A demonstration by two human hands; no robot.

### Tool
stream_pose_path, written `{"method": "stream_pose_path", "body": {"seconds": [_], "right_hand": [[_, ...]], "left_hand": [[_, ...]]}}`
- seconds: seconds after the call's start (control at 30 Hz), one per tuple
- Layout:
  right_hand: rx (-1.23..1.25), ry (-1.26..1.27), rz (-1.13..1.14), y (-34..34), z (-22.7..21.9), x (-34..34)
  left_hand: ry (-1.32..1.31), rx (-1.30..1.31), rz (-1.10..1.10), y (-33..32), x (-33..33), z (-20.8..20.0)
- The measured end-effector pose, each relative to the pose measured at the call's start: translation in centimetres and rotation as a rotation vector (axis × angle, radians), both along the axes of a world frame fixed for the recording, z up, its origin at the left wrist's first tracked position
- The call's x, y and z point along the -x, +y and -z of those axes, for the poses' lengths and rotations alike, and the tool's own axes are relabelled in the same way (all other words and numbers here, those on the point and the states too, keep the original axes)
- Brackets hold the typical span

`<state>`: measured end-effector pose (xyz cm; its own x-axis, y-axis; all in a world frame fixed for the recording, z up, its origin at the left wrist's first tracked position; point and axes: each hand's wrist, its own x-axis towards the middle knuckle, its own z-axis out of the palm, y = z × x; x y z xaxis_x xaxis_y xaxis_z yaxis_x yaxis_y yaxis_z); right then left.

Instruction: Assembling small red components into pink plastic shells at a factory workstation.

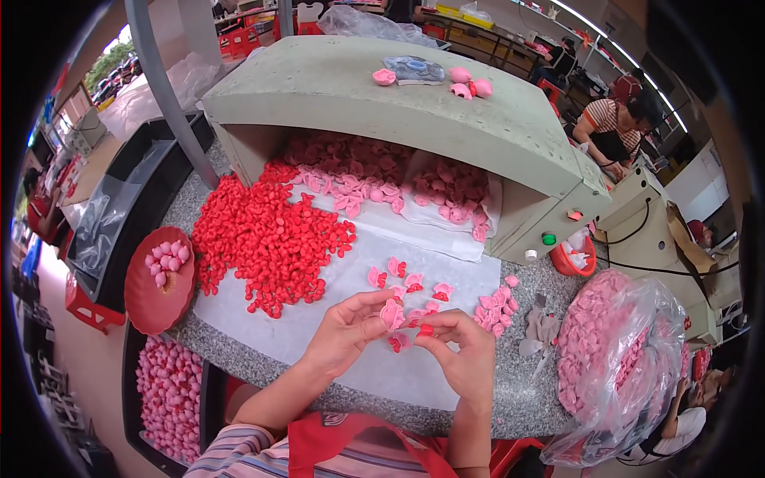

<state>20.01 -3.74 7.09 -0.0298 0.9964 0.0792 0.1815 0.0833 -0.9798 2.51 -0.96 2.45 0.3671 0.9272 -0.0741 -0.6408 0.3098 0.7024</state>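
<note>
Pink and red bits cover much of the counter (518, 402) in the head view, around a pale green box (335, 86). In front of the box, the left hand (344, 328) pinches a pink frilly piece (391, 314) between its fingers. The right hand (464, 349), also in front of the box, has its fingers squeezed on a small red piece (426, 329). Both pieces are close, but it is hard to tell if they touch.

A few pink-and-red pairs (413, 280) lie on the white sheet (319, 334) in front of the box; those look done. Lots seems left: a big red heap (259, 239) sits at the box's front left, and a small pink pile (496, 309) lies at its front right. Whether the pink pieces (351, 191) in the box's mouth are finished, nobody can tell from here.
</note>
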Motion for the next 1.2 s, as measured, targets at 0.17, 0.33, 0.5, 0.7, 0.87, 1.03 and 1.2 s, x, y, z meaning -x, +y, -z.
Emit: {"method": "stream_pose_path", "body": {"seconds": [0.17,0.33,0.5,0.7,0.87,1.03,1.2], "right_hand": [[-0.256,-0.027,-0.058,1.0,0.0,0.4],[-0.217,-0.113,-0.074,1.0,-0.5,1.8],[-0.345,-0.385,0.011,0.4,-0.7,3.0],[-0.095,-0.252,0.100,0.7,1.9,2.3],[-0.213,-0.325,0.117,0.4,1.6,3.5],[-0.282,-0.328,0.186,0.4,1.9,3.8],[-0.254,-0.302,0.170,0.5,3.7,3.6]], "left_hand": [[0.014,0.021,0.088,-0.2,0.8,-1.4],[0.123,0.016,0.054,-0.3,0.7,-0.7],[0.184,0.065,-0.029,-0.7,-0.1,-0.3],[0.451,-0.233,-0.002,-0.5,0.2,-0.3],[0.352,-0.078,-0.029,-0.4,0.1,-0.2],[0.330,-0.076,-0.068,-0.2,-0.2,0.5],[0.289,0.043,-0.110,-0.5,-0.7,1.6]]}}
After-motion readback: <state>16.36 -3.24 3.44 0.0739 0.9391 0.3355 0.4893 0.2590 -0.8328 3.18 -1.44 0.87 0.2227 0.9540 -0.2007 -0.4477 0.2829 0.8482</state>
